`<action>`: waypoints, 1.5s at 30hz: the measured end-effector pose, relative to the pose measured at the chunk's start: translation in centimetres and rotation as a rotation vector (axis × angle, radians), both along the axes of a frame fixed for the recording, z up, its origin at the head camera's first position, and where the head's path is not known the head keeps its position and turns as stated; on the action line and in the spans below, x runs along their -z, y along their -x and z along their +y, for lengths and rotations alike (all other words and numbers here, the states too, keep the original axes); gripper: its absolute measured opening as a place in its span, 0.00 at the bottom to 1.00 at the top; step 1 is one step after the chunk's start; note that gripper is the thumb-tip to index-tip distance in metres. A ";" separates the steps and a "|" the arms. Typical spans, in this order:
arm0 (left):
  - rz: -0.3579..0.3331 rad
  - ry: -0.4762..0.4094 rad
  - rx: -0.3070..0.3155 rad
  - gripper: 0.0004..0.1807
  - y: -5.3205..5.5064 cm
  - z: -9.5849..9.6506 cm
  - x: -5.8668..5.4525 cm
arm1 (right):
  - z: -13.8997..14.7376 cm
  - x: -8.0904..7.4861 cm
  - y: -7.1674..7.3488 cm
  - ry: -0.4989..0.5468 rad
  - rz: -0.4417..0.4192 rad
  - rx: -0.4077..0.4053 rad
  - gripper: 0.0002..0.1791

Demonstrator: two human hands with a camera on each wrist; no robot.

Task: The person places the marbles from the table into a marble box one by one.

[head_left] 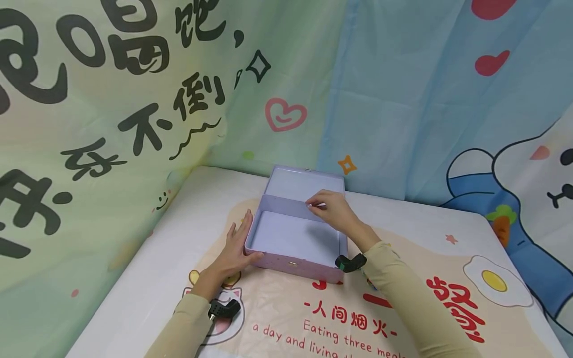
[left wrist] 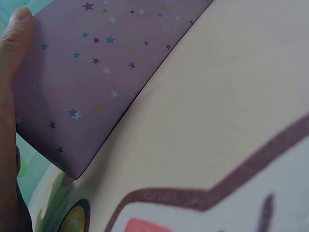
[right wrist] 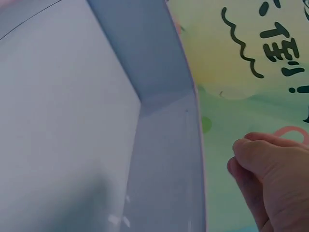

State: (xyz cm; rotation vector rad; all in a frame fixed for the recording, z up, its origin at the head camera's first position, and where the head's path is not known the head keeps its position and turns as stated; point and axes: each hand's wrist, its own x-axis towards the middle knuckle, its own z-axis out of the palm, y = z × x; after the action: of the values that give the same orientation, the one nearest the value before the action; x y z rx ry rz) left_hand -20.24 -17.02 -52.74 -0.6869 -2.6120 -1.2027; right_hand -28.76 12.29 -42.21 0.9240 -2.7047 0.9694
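Note:
An empty lilac box [head_left: 293, 266] with its lid [head_left: 304, 181] raised at the back sits on the table. My left hand [head_left: 235, 248] steadies its left side, fingers along the wall and thumb at the front corner. Stars in several colours dot the outer wall [left wrist: 96, 63] in the left wrist view. Over the back of the box is my right hand [head_left: 333, 209], its thumb and fingers pinched around a tiny pale thing [head_left: 309, 205] that is mostly hidden. In the right wrist view the pinched right hand [right wrist: 275, 174] appears beside the box's pale inner wall [right wrist: 164, 159].
A printed cloth [head_left: 286, 308] with lettering and cartoon pictures covers the table. Behind it and along the left hang printed curtains [head_left: 380, 99]. A small metal clasp [head_left: 293, 263] is on the box's front.

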 end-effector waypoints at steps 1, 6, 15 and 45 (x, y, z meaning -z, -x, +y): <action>0.000 0.004 0.001 0.64 0.0 0.0 0.0 | -0.2 0.2 0.0 0.009 0.008 -0.010 0.08; 0.012 0.006 0.011 0.65 -0.1 0.1 0.0 | -0.7 0.9 0.1 0.029 0.043 -0.047 0.08; 0.000 0.023 -0.001 0.66 -0.1 0.0 0.3 | -1.3 1.7 0.5 0.040 0.098 -0.071 0.07; -0.001 0.005 0.004 0.64 0.3 0.0 0.4 | -6.7 2.9 2.9 -0.023 0.005 -0.152 0.08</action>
State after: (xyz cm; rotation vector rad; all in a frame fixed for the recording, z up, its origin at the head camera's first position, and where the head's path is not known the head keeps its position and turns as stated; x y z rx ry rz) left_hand -20.51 -17.05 -53.17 -0.6939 -2.6166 -1.1978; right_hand -31.70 5.59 -45.15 1.1497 -2.6792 0.9619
